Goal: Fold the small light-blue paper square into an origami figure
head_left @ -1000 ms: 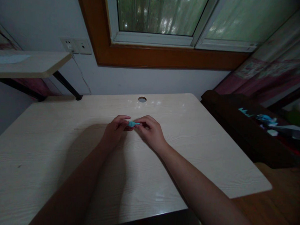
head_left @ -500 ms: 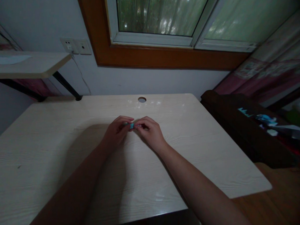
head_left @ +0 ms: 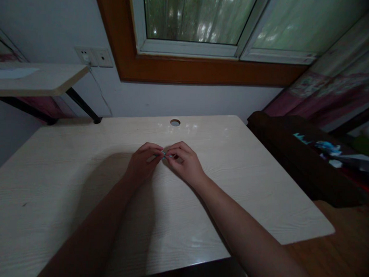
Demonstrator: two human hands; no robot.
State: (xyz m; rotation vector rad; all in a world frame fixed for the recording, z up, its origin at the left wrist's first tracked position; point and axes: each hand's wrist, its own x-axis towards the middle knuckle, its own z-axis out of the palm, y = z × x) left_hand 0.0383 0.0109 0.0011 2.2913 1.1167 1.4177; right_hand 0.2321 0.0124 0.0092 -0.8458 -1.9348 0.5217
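Note:
My left hand [head_left: 143, 162] and my right hand [head_left: 185, 162] meet fingertip to fingertip over the middle of a pale wooden table [head_left: 64, 191]. Both pinch a small light-blue piece [head_left: 164, 154], likely folded paper. Only a sliver of it shows between the fingers; the rest is hidden by them. Both hands rest low, at or just above the tabletop.
A round cable hole [head_left: 174, 122] sits near the table's far edge. A raised shelf [head_left: 38, 79] stands at the far left under wall sockets [head_left: 93, 56]. A dark wooden piece of furniture [head_left: 305, 159] with small blue and white items [head_left: 326, 147] lies to the right.
The fingers of both hands have drawn closer together over the blue piece, so less of it shows now. The arms have stayed where they were.

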